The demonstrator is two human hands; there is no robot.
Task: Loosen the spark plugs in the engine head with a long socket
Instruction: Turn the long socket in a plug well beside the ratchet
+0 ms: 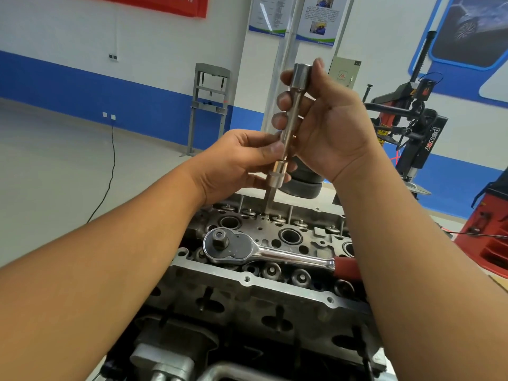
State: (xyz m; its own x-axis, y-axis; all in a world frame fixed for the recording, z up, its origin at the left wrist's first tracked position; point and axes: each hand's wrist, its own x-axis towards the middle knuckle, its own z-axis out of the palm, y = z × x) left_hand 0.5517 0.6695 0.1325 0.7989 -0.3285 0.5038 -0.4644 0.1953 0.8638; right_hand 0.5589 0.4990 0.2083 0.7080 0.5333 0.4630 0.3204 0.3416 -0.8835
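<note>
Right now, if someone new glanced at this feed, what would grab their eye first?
Both hands, raised mid-frame above the engine head: the right hand and left hand grip a long socket held nearly upright. Below them a ratchet with a red handle lies across the head, beside open spark plug wells.

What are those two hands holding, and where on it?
A long socket: right hand grips its upper shaft, left hand pinches near its lower end.

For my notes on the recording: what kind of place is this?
Probably a car repair workshop or training garage: a bare engine head with a ratchet lying on it, and a tyre-changing machine by the wall.
</note>
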